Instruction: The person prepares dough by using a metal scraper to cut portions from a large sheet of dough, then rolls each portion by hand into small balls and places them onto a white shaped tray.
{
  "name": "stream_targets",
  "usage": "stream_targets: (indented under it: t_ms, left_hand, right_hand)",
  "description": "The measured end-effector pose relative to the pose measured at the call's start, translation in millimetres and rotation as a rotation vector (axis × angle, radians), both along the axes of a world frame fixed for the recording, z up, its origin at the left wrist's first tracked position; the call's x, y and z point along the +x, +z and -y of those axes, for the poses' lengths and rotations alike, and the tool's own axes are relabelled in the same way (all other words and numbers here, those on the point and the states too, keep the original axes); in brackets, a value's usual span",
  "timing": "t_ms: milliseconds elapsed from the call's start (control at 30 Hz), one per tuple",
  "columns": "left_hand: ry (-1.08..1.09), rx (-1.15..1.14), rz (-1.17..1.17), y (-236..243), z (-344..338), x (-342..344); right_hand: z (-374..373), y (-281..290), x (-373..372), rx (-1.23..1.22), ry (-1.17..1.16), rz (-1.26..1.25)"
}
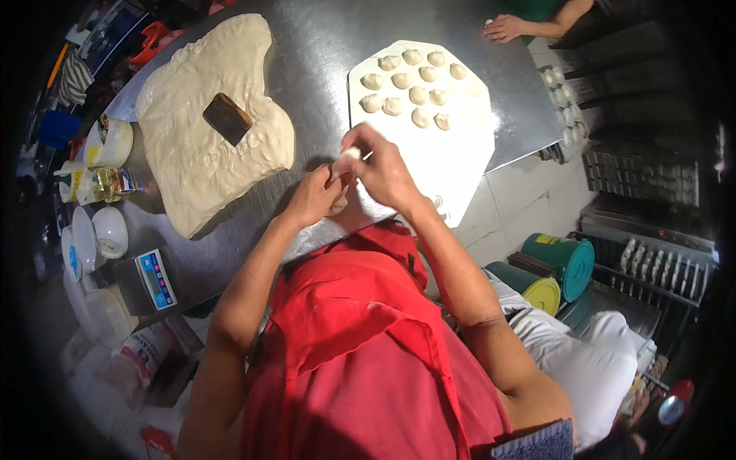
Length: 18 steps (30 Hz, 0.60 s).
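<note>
My left hand (313, 195) and my right hand (381, 165) meet over the steel table (314, 100), their fingers closed around a small pale lump of dough (349, 159). Just right of them lies a white octagonal board (429, 165), with several rounded dough pieces (400, 80) across its upper part. To the left, a large, uneven slab of dough (207, 169) lies on the table, with a dark rectangular tool (227, 119) resting on top of it.
A scale (153, 277), tubs (107, 143) and bowls (109, 234) line the left side. A co-worker's hand (502, 29) rests at the far right edge. Lidded bins (560, 261) and racks (659, 268) stand on the floor at right.
</note>
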<state>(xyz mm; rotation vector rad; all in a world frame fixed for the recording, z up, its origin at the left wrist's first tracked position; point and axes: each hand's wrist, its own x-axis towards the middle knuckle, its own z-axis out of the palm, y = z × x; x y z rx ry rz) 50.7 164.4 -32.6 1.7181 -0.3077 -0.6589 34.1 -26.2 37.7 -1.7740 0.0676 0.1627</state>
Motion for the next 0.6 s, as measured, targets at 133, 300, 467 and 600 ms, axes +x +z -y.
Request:
stream_targets:
  t_ms: [133,300,467,600]
  left_hand:
    - [-0.217,0.099,0.083,27,-7,7]
    - [-0.26,0.207,0.574,60,17,-4]
    - [-0.183,0.308,0.645,31,48,5]
    - [-0.154,-0.275,0.313,-70,23,32]
  right_hand:
    - [-3,16,-5,-0.333,-0.134,-0.092]
    - [-13,43,-24,-0.484,-0.243,-0.014]
    - [-14,44,-17,-0.606,-0.26,-0.02]
    - [-40,48,-21,-0.404,0.037,0.227]
